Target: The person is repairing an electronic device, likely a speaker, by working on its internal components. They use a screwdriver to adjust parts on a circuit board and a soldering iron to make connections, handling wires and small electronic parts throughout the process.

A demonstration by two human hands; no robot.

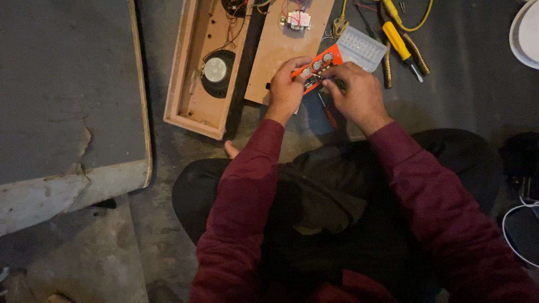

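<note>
My left hand (pixel 286 90) and my right hand (pixel 358 94) together grip a small orange circuit board (pixel 318 64) with several round silver knobs on it. The left hand holds its lower left end. Fingers of the right hand pinch the parts on its underside. Both hands hover above the floor, just right of an open wooden speaker box (pixel 205 67) with a round speaker (pixel 215 70) inside. A small red-handled screwdriver (pixel 328 115) lies on the floor under the hands. I sit cross-legged in dark red sleeves.
A flat wooden panel (pixel 281 45) with a small transformer (pixel 298 20) and wires lies beside the box. A clear plastic parts case (pixel 362 47), a yellow-handled screwdriver (pixel 400 42), springs and a yellow cable lie behind. A grey slab (pixel 67 84) fills the left; a white bowl rim (pixel 525 33) shows top right.
</note>
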